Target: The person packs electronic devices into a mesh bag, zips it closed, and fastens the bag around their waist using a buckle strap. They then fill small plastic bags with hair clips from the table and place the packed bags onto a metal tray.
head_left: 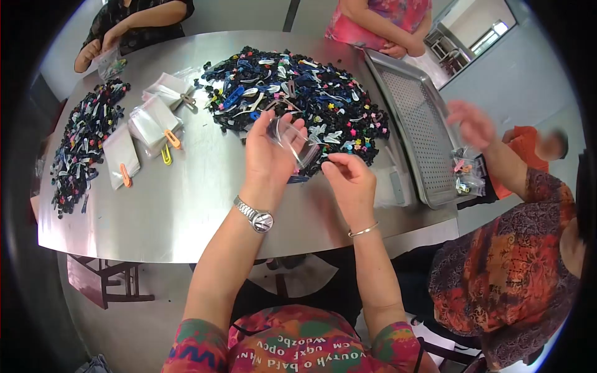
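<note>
My left hand (268,152), with a metal watch on its wrist, is turned palm up with the fingers curled. It holds a small clear plastic bag (291,144) over the near edge of a big pile of hair clips and small hair ties (298,93). Just right of the bag, my right hand (351,180) has its thumb and forefinger pinched together. Whatever may be between those fingertips is too small to make out. The pile is mostly black, mixed with blue, white, pink and yellow pieces.
Stacks of clear bags (152,121) held by clips lie left of the pile. Beyond them is a second, smaller pile (87,146). A perforated metal tray (416,124) stands at the right edge. A co-worker's hand (472,124) is raised beside it; two other people stand across the table.
</note>
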The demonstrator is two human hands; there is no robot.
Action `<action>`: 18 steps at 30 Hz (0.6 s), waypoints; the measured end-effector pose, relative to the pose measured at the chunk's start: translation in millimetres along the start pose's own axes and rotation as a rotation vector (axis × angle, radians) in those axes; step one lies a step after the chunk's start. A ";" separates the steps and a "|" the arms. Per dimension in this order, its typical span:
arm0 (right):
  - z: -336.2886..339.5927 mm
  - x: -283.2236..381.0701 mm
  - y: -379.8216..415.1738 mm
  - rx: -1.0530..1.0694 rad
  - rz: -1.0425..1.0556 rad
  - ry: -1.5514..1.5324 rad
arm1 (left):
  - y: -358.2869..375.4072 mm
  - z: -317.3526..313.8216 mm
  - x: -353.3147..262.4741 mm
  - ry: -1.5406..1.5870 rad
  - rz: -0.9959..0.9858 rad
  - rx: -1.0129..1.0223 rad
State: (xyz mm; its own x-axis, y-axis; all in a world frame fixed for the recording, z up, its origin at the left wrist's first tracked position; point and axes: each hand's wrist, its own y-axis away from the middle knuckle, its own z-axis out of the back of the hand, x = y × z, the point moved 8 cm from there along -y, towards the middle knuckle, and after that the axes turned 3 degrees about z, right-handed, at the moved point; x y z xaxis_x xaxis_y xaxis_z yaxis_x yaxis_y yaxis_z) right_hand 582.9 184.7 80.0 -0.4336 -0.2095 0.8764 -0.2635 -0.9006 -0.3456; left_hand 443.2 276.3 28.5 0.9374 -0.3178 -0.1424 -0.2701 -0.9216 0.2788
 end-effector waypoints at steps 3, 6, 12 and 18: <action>-6.0 28.6 -2.6 0.034 0.104 -0.075 | -0.3 2.5 4.1 -0.017 0.000 -0.005; -19.4 51.6 -8.0 0.126 0.214 0.056 | 6.1 -1.6 10.5 -0.063 0.009 0.000; -38.1 67.5 -10.4 0.085 0.439 0.436 | 10.5 -0.3 14.8 -0.138 0.062 -0.026; -33.2 71.8 -10.0 0.023 0.470 0.294 | 10.0 -1.0 19.0 -0.073 0.077 -0.016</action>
State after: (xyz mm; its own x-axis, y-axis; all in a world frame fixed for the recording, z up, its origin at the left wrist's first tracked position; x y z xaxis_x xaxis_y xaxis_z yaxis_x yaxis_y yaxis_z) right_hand 525.7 191.3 135.3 -0.7231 -0.4786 0.4980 0.0341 -0.7448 -0.6664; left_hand 458.5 261.2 29.6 0.8953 -0.4038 -0.1881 -0.3372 -0.8902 0.3063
